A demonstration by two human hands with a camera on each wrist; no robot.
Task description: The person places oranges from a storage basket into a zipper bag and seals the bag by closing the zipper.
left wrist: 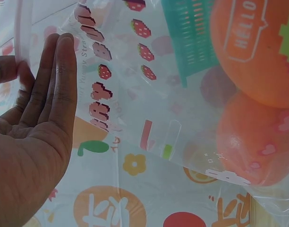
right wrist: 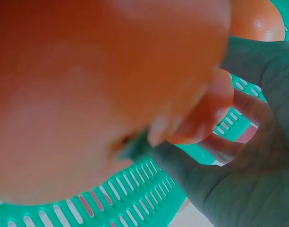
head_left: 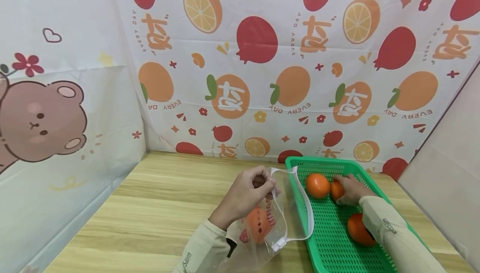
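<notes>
My left hand (head_left: 245,196) pinches the rim of a clear plastic zip bag (head_left: 279,219) between thumb and index finger. In the left wrist view the other fingers stand straight against the printed bag (left wrist: 125,94). Inside it lie round orange-red fruits (left wrist: 258,137), seen through the film. Its white zip mouth gapes toward the basket. My right hand (head_left: 351,190) reaches into the green basket (head_left: 324,229), thumb and fingers curled round a smooth orange-red fruit (head_left: 337,190). Close to the right wrist camera looms another fruit (right wrist: 88,94) with a green stalk.
Two more fruits are in the basket: one (head_left: 318,185) left of the right hand, another (head_left: 361,229) beneath the right forearm. The wooden table (head_left: 150,206) extends to the left. Behind it hangs a fruit-print cloth (head_left: 255,73); a bear-print cloth (head_left: 45,118) covers the left side.
</notes>
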